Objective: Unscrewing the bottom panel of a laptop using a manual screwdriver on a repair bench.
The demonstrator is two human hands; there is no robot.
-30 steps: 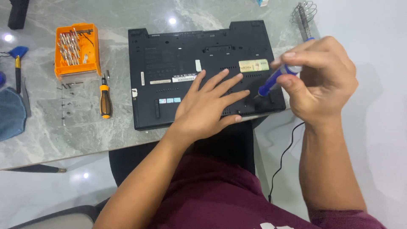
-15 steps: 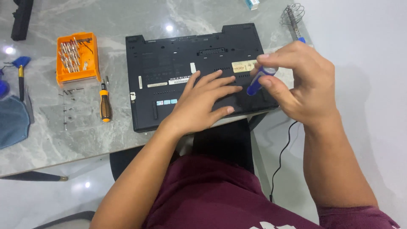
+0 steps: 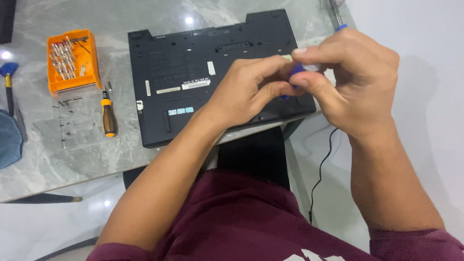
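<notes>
right hand [image 3: 350,79] is raised over the right rear corner of the laptop, thumb and forefinger pinched narrow around a small blue screwdriver [image 3: 295,72]. only a short blue stretch of it shows between the fingers, plus a blue tip [image 3: 341,27] poking out above the knuckles. i read this as a firm pinch grip on the tool.

left hand [image 3: 251,89] comes in from the lower left, forearm crossing the laptop's front edge. its fingers curl toward the same blue tool and meet the right-hand fingertips there; the fingertips touch the blue part. whether the left hand actually clamps the tool or only steadies it, i cannot tell.

black laptop [image 3: 193,72] lies upside down on the grey marble-pattern table [image 3: 116,19], base facing up, with pale labels and a row of small blue stickers on it. its front right corner sits at the table edge.

left of the laptop, just beside it: a screwdriver with orange and black handle [image 3: 108,116], lying along the table. farther left and back: an orange bit case [image 3: 72,60], open, with metal bits in a row. small loose screws [image 3: 65,102] lie below the case. a blue-headed tool [image 3: 8,84] lies at the left edge.

black cable [image 3: 321,169] hangs down past the table's right side.
</notes>
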